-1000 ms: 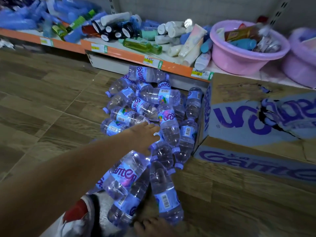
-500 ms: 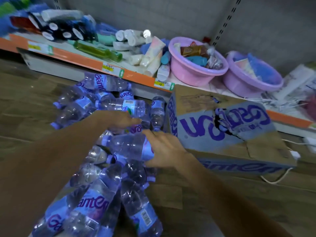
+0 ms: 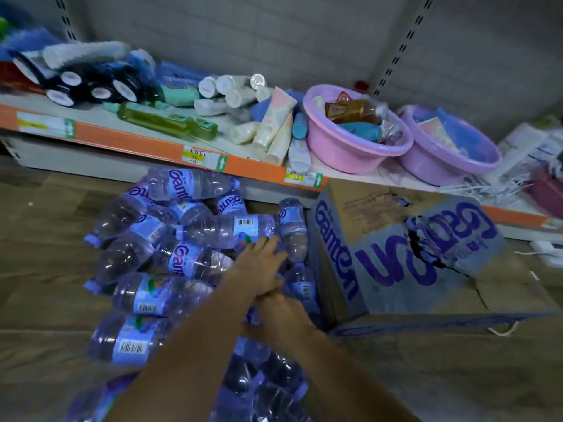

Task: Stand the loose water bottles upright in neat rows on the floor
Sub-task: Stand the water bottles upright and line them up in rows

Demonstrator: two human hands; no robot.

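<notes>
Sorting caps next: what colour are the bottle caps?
Blue-purple caps, clearest in the head view.

Wood-look floor (image 3: 45, 269) beneath a low shelf (image 3: 146, 141)

Water bottles (image 3: 182, 263) are heaped on their sides on the floor against the shelf's front edge; a torn cardboard box (image 3: 396, 254) is set just beside them, touching the heap.

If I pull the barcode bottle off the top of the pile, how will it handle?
The barcode bottle looks full, so probably heavy for its size. It lies on its side across other bottles, so it will likely roll, and neighbours may shift. Its clear plastic wall looks smooth, perhaps slippery; the left hand lies flat beside it.
</notes>
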